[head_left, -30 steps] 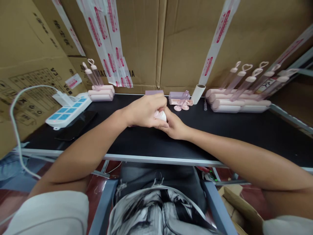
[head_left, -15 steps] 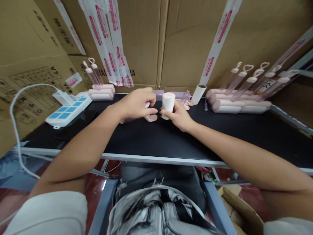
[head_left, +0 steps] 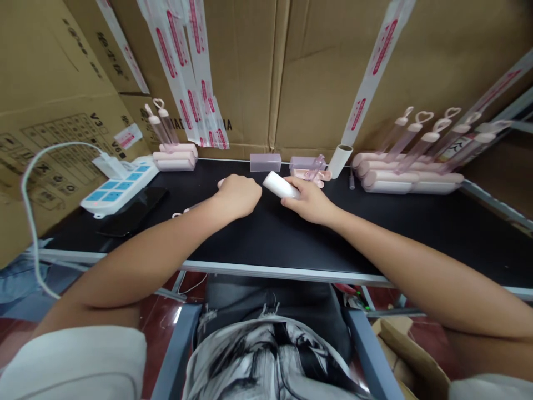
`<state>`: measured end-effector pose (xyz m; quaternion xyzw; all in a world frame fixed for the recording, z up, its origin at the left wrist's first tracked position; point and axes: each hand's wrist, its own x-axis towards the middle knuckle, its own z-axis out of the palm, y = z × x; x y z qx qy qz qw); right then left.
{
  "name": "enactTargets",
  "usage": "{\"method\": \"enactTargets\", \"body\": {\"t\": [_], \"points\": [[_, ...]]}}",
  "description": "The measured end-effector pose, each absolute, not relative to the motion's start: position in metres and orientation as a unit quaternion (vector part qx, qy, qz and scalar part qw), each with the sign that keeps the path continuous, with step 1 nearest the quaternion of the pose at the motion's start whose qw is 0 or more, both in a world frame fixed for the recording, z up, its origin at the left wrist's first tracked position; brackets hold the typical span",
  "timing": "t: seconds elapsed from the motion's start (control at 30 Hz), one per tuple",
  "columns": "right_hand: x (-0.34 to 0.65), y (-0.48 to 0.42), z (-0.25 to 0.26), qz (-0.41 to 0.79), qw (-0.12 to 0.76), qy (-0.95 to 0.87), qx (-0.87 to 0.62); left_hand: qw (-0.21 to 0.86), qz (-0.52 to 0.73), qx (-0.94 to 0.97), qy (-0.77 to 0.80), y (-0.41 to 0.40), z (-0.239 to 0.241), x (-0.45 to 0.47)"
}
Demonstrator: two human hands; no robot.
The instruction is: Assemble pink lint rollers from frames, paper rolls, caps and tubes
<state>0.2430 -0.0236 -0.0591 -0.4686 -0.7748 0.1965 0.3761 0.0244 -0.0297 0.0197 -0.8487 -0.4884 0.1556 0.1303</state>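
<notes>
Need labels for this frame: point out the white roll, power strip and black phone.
white roll (head_left: 277,183), head view, middle of its side.
power strip (head_left: 119,188), head view, blue-socketed top face.
black phone (head_left: 132,210), head view, centre of screen.

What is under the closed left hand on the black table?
A pale pink plastic tip peeks out beyond the left hand, and a thin clear handle trails behind it. The fist covers everything between them.
</notes>
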Motion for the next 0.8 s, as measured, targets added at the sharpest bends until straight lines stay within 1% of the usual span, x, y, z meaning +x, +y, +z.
{"method": "enactTargets", "body": {"t": [0.07, 0.17, 0.23, 0.27, 0.33, 0.43, 0.57, 0.8], "points": [[0.247, -0.024, -0.059, 0.187, 0.361, -0.784, -0.469, 0.122, 0.149, -0.840, -0.507, -0.020, 0.018, 0.020], [0.252, -0.022, -0.062, 0.185, 0.361, -0.786, -0.467, 0.111, 0.126, -0.832, -0.529, -0.003, 0.018, 0.007], [0.254, -0.021, -0.063, 0.192, 0.369, -0.786, -0.457, 0.089, 0.062, -0.850, -0.515, 0.006, 0.017, -0.003], [0.254, -0.021, -0.063, 0.197, 0.374, -0.787, -0.450, 0.057, 0.012, -0.869, -0.492, 0.010, 0.016, -0.007], [0.255, -0.020, -0.062, 0.208, 0.386, -0.788, -0.432, -0.044, -0.094, -0.900, -0.424, 0.018, 0.012, -0.014], [0.256, -0.021, -0.060, 0.226, 0.398, -0.788, -0.412, -0.192, -0.179, -0.903, -0.340, 0.028, 0.006, -0.020], [0.259, -0.021, -0.056, 0.245, 0.392, -0.792, -0.399, -0.275, -0.179, -0.890, -0.315, 0.036, 0.004, -0.025], [0.262, -0.021, -0.052, 0.257, 0.373, -0.796, -0.401, -0.314, -0.177, -0.872, -0.330, 0.039, 0.004, -0.026]]}}
